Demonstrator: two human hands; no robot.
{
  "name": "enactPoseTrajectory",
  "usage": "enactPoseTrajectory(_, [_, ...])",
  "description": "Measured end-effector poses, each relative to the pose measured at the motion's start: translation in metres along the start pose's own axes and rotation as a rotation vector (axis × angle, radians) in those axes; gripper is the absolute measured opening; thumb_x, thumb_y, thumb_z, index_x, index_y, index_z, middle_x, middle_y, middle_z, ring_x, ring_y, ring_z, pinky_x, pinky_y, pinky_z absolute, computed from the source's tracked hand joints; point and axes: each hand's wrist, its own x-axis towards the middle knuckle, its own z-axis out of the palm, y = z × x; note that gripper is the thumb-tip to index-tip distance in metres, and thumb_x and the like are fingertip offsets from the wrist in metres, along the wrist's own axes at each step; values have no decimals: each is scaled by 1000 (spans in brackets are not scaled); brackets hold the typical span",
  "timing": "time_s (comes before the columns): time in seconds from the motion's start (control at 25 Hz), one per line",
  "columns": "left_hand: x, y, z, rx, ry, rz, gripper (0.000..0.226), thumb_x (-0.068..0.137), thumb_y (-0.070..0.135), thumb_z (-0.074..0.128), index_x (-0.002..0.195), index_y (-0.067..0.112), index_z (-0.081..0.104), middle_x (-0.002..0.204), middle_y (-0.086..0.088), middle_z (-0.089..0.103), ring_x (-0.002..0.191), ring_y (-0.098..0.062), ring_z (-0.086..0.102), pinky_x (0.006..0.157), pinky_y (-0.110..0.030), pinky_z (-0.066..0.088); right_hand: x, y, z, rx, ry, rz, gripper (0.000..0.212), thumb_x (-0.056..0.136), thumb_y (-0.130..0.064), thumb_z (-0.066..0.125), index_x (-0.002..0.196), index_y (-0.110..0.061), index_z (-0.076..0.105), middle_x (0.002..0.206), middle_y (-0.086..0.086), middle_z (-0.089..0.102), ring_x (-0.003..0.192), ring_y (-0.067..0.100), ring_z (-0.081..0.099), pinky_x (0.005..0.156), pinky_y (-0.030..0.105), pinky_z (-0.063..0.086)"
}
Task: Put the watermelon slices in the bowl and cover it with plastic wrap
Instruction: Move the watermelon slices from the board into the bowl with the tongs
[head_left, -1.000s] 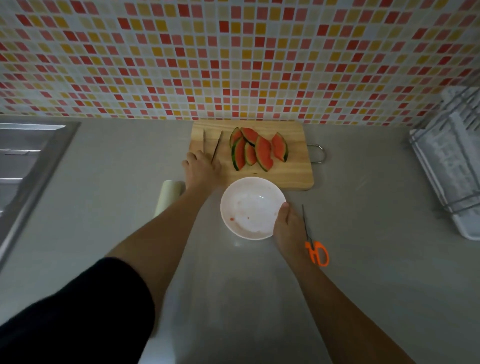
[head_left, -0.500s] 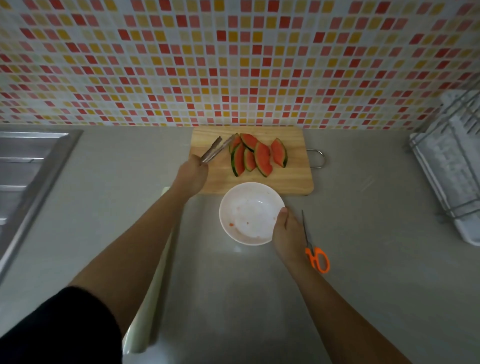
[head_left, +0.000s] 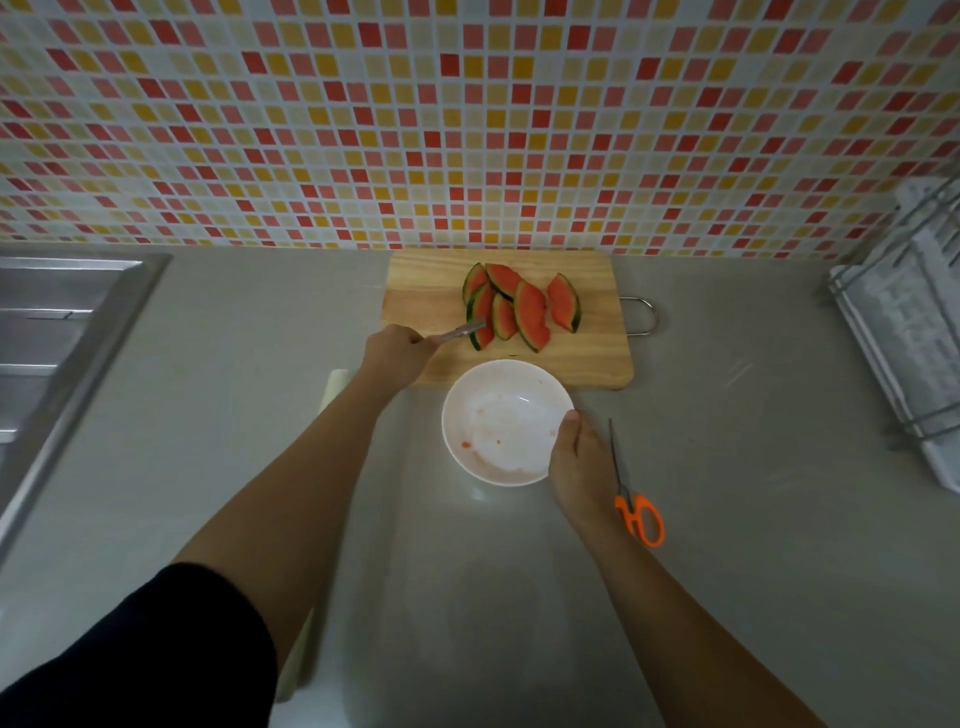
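My left hand (head_left: 397, 351) curls its fingers round thin metal tongs (head_left: 462, 330), whose tips touch the red watermelon slices (head_left: 524, 309). The slices all lie on the far wooden cutting board (head_left: 597, 338). My right hand (head_left: 584, 467) grips the round white bowl (head_left: 448, 415) by its rim. No slices are inside it yet. Filling and wrapping are not done.

The wall (head_left: 467, 130) is a mosaic of small red, yellow, pink and white squares, the watermelon slices (head_left: 530, 314) red with green rinds on a pale wood-grain cutting board (head_left: 426, 291), the bowl (head_left: 501, 470) white (flecked with red), the scissors (head_left: 641, 519) orange-handled, the counter (head_left: 753, 519) grey, the sleeve (head_left: 156, 649) black
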Motion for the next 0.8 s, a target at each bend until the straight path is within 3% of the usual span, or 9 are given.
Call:
enactPoseTrajectory(0.2, [-23, 1, -23, -238, 82, -58, 27, 91, 31, 58, 85, 8, 69, 78, -5, 63, 69, -19, 53, 64, -27, 41, -1, -4, -6, -4, -44, -8, 44, 100, -29, 24, 114, -7, 59, 112, 12, 65, 102, 27, 57, 77, 25, 36])
enactPoseTrajectory(0.36, [-70, -12, -58, -351, -86, -70, 20, 83, 24, 68, 78, 6, 72, 65, -6, 55, 50, -15, 38, 49, -24, 30, -2, -7, -8, 0, -59, -12, 44, 100, -29, 23, 117, -8, 58, 114, 13, 64, 105, 28, 57, 78, 26, 36])
enactPoseTrajectory(0.48, [-89, -7, -53, -56, -198, -5, 25, 85, 26, 65, 83, 2, 74, 69, -7, 61, 60, -18, 51, 52, -26, 38, -1, -6, -8, 7, -53, -12, 43, 100, -28, 24, 114, -6, 58, 111, 14, 64, 104, 30, 57, 78, 26, 35])
enactPoseTrajectory(0.56, [-90, 3, -35, 156, -202, 54, 36, 88, 33, 60, 91, -1, 73, 82, -11, 68, 78, -23, 62, 67, -30, 47, -1, -7, -9, 10, -59, -20, 43, 100, -27, 24, 113, -5, 58, 108, 13, 63, 100, 28, 56, 76, 26, 34])
enactPoseTrajectory(0.68, [-97, 17, -15, 306, -201, 80, 42, 89, 40, 57, 78, -1, 63, 77, -8, 57, 60, -17, 49, 60, -29, 41, -2, -8, -9, 30, -57, -27, 43, 101, -26, 24, 112, -3, 58, 109, 15, 63, 89, 20, 50, 76, 25, 35])
enactPoseTrajectory(0.8, [-106, 27, -18, 445, -151, 106, 41, 92, 35, 52, 61, 12, 39, 73, -4, 48, 59, -13, 42, 58, -24, 35, -2, -10, -8, 24, -52, -15, 44, 101, -26, 24, 109, -1, 59, 107, 16, 63, 86, 18, 48, 74, 24, 34])
